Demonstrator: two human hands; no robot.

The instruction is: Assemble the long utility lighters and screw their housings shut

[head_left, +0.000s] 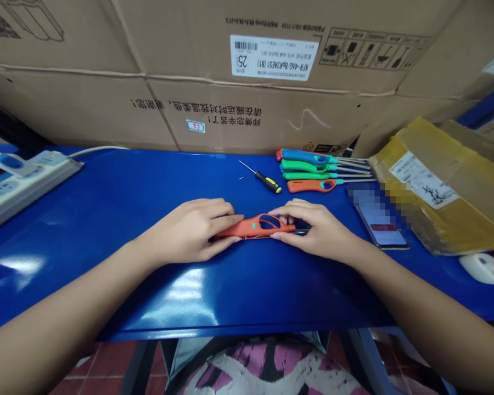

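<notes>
An orange long-necked lighter [253, 226] lies sideways between my hands, low over the blue table. Its casing halves look parted along the near side, where a thin metal part shows. My left hand [197, 227] pinches the handle end between thumb and fingers. At the other end, my right hand [313, 225] grips the front of the casing and the metal tube, most of which is hidden by the fingers. Behind them lies a black and yellow screwdriver [267, 181], its tip pointing back left, with a tiny pin-like piece [241, 178] beside it.
Several blue, green and orange lighters [313, 171] are stacked at the back right. Further right are a phone [379, 219], a yellow-taped carton [444, 181] and a white mouse [484, 269]. A power strip [33, 184] sits at left; a large cardboard box [168, 104] walls the back.
</notes>
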